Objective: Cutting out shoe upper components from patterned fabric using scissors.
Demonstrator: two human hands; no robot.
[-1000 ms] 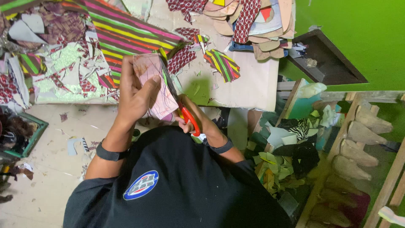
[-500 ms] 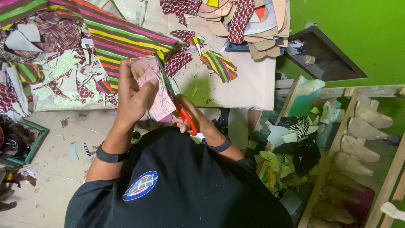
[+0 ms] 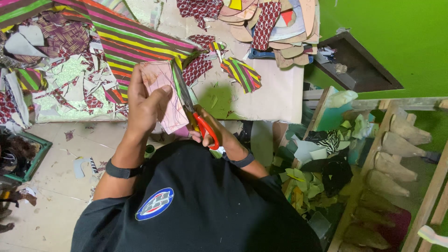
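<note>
Little moved: left hand (image 3: 144,105) still pinches thin pink marked sheet (image 3: 163,95); right hand (image 3: 212,133) still grips red-handled steel scissors (image 3: 198,116), blades at sheet's 3 o'clock edge, above cluttered pale worktable (image 3: 275,93).

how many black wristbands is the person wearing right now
2: one black wristband on the left wrist, whose left hand holds the pink piece; the other wristband on the right wrist, behind the right hand working the red-handled scissors.

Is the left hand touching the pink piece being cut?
Touching. The head view shows the left hand gripping the pink piece, thumb pressed across its face, while the scissors cut along its edge.
</note>
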